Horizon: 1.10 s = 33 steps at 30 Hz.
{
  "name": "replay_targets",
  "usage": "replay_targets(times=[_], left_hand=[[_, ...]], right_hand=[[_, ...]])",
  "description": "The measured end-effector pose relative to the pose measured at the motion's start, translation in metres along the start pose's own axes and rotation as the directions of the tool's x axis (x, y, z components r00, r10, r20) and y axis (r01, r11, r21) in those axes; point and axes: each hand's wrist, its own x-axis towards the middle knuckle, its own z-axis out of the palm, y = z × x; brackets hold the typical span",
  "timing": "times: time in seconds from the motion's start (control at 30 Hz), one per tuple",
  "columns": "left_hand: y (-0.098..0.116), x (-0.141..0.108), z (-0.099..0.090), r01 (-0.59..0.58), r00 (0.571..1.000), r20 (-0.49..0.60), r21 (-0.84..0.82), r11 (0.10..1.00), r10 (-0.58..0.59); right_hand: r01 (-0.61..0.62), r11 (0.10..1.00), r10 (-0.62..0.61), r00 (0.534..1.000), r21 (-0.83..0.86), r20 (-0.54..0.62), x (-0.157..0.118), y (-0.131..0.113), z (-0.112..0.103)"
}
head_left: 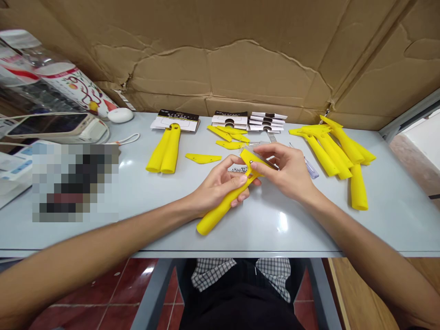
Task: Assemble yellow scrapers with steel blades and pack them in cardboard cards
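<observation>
My left hand (223,183) is closed around the neck of a yellow plastic scraper (220,208), whose round handle slants down toward the table's front edge. With its fingers bent over the scraper's wide head, my right hand (288,169) grips it, thumb beside a small screw (251,162). A thin metal blade (271,162) shows partly under those fingers. Behind my left fingers lies a small heap of metal screws or nuts (239,169), partly hidden. Flat yellow head plates (203,158) are spread beyond my hands. A screwdriver with a clear purple handle (311,168) lies right of my right hand.
More yellow scraper handles (323,149) are piled at the right; two others (163,151) lie at the left on a printed card (175,120). Card packs (266,121) sit at the back. Bottles (68,78), a phone (48,126) and a blurred-out patch occupy the left. Cardboard (220,59) walls the back.
</observation>
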Motion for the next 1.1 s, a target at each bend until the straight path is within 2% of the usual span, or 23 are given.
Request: replay_targets(times=[0.17, 0.43, 0.53, 0.63, 0.7, 0.73, 0.77, 0.83, 0.93, 1.03, 1.1], left_hand=[[0.000, 0.001, 0.000, -0.005, 1.000, 0.010, -0.012, 1.000, 0.005], [0.000, 0.000, 0.000, 0.006, 1.000, -0.004, -0.025, 1.000, -0.006], [0.002, 0.000, 0.000, 0.023, 0.999, -0.022, -0.038, 0.999, -0.024], [0.004, 0.001, 0.000, 0.034, 0.997, -0.070, -0.079, 0.996, -0.040], [0.005, 0.002, 0.000, 0.037, 0.994, -0.101, -0.099, 0.994, -0.047], [0.005, 0.002, 0.000, 0.038, 0.993, -0.111, -0.101, 0.994, -0.049], [0.005, 0.002, 0.000, 0.037, 0.992, -0.114, -0.097, 0.995, -0.049], [0.006, 0.001, 0.000, 0.036, 0.993, -0.106, -0.084, 0.996, -0.045], [0.007, 0.000, 0.000, 0.034, 0.995, -0.087, -0.076, 0.996, -0.041], [0.007, 0.000, 0.000, 0.038, 0.995, -0.091, -0.073, 0.997, -0.045], [0.007, 0.000, -0.001, 0.040, 0.994, -0.102, -0.069, 0.997, -0.047]], right_hand=[[-0.065, 0.995, 0.064, 0.998, 0.070, 0.020, 0.002, -0.002, -0.002], [-0.077, 0.991, 0.074, 0.997, 0.112, 0.026, 0.001, -0.005, 0.002], [-0.048, 0.997, 0.047, 0.999, 0.052, 0.019, 0.004, -0.003, 0.000], [0.062, 0.983, -0.072, 0.996, -0.172, -0.051, 0.011, -0.002, -0.020], [0.145, 0.886, -0.185, 0.981, -0.441, -0.049, 0.016, -0.003, -0.044], [0.162, 0.814, -0.197, 0.980, -0.558, -0.002, 0.018, -0.003, -0.057], [0.149, 0.738, -0.171, 0.985, -0.658, 0.032, 0.019, -0.003, -0.071], [0.091, 0.582, -0.015, 0.995, -0.808, 0.101, 0.019, -0.001, -0.095], [0.072, 0.413, 0.173, 0.973, -0.908, 0.156, 0.016, 0.005, -0.115], [0.006, 0.300, 0.291, 0.952, -0.954, 0.098, 0.014, 0.007, -0.119], [-0.046, 0.264, 0.337, 0.940, -0.963, 0.047, 0.014, 0.006, -0.118]])
